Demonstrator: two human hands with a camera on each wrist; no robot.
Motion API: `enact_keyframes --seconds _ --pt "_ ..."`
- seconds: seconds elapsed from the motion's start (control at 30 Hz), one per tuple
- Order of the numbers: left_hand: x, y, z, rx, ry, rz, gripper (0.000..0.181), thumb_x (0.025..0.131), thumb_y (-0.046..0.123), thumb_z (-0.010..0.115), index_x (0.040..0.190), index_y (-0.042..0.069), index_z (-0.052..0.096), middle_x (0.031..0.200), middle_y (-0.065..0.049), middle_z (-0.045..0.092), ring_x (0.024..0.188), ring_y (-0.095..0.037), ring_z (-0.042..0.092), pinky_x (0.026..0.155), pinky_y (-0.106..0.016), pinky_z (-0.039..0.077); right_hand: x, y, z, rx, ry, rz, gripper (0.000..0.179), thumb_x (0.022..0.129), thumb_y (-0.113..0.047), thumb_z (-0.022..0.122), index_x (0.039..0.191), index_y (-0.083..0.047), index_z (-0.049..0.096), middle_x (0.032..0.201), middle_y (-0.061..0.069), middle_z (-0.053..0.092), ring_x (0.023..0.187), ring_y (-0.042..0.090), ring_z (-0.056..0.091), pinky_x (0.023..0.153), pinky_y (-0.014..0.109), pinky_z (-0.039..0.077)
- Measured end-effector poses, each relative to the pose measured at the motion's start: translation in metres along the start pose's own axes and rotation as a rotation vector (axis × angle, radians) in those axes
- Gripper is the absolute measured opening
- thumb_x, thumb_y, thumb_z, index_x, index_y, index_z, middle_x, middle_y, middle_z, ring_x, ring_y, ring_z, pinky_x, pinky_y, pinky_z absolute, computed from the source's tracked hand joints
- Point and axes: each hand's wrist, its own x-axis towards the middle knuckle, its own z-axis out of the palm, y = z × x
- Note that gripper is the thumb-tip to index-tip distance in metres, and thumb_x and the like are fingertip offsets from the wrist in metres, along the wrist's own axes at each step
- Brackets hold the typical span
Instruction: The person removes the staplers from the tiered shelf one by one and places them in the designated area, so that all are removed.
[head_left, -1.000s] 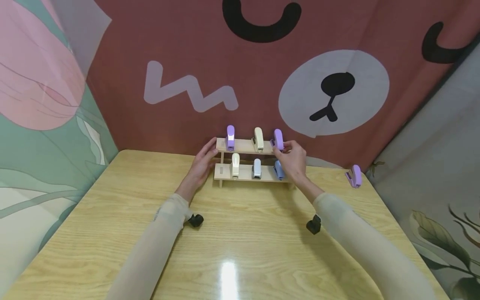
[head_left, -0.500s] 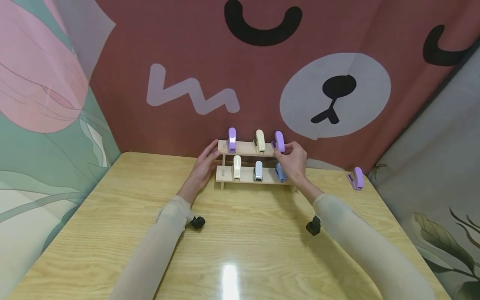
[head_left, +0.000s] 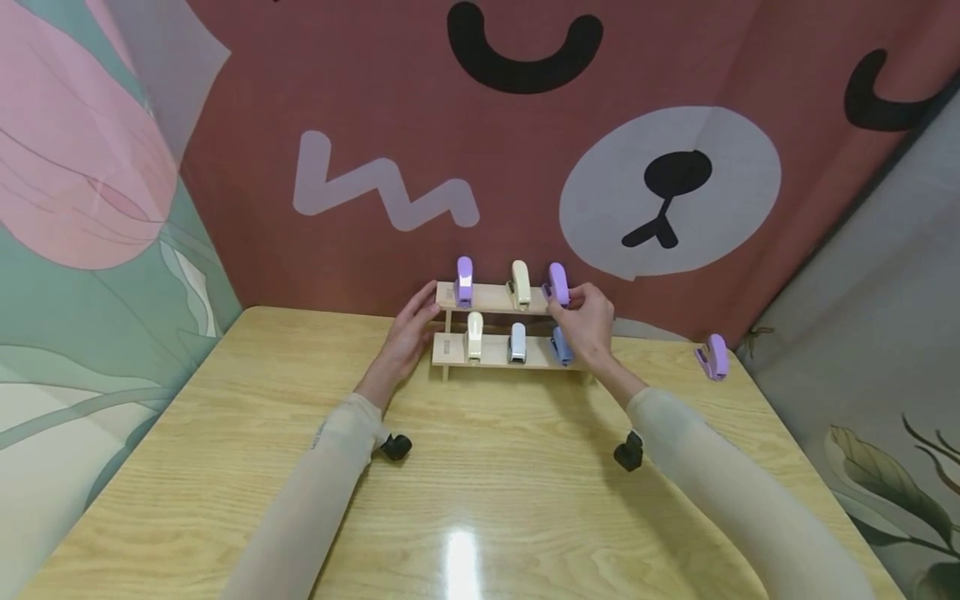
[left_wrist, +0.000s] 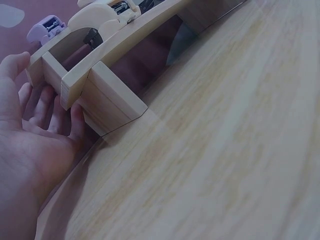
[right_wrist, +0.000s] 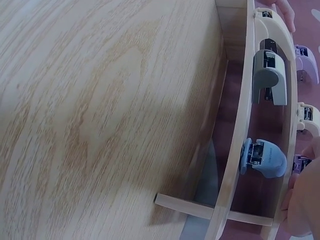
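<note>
Nearest you, the bare table (head_left: 525, 475) runs up to your forearms, and they've barely budged this past second; only the head view has tipped a touch. So this looks, I'd judge, like a moment of fine steadying, not carrying.

On the left, your left hand (head_left: 402, 337) grips the end of the wooden rack (head_left: 495, 350), thumb and fingers bent about the upper shelf; how the far fingertips bear is hidden behind the wood.

Along the nearer, lower shelf, left to right: a cream stapler (head_left: 474, 337), a pale grey stapler (head_left: 517, 343), then a blue stapler (right_wrist: 270, 159), half covered by your right hand in the head view but plain in the right wrist view.

Farther up, your right hand (head_left: 588, 321) pinches the right-hand purple stapler (head_left: 557, 283), which stands at the right of the upper shelf, just where it stood a second ago. Fingers and stapler run off the edge of the right wrist view, so exact contact is hard to read. Your hand also masks the rack's right end from above.

Leftward up there stand a yellowish stapler (head_left: 520, 283) and another purple one (head_left: 464, 282); off right, well apart, a lone purple stapler (head_left: 712, 358) sits on the table.
</note>
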Motion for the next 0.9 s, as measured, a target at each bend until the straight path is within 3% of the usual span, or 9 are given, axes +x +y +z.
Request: enact_keyframes --seconds 0.17,0.33,0.9 --pt "0.0 -0.001 0.002 -0.004 -0.006 0.002 0.055 0.103 0.01 0.06 0.156 0.02 0.045 0.156 -0.001 0.043 0.13 -0.03 0.048 0.111 -0.055 0.033 -0.001 0.0 -0.001 0.007 0.006 -0.006 0.03 0.083 -0.024 0.08 0.099 -0.002 0.067 0.088 0.011 0.065 0.081 0.024 0.061 0.068 0.037 0.05" --pt "-0.001 -0.002 0.003 0.012 -0.001 -0.006 0.055 0.104 0.011 0.06 0.156 0.021 0.045 0.156 0.0 0.043 0.129 -0.029 0.049 0.109 -0.051 0.036 -0.003 -0.002 -0.003 0.011 0.006 -0.012 0.029 0.084 -0.022 0.08 0.1 -0.001 0.066 0.091 0.012 0.065 0.083 0.025 0.06 0.069 0.037 0.05" --pt "-0.002 -0.001 0.001 0.017 -0.001 -0.005 0.057 0.103 0.014 0.062 0.156 0.022 0.044 0.157 0.0 0.042 0.132 -0.033 0.045 0.111 -0.054 0.033 -0.002 -0.003 -0.012 0.036 0.019 -0.018 0.029 0.088 -0.022 0.077 0.102 0.001 0.066 0.095 0.015 0.065 0.086 0.024 0.06 0.07 0.035 0.05"
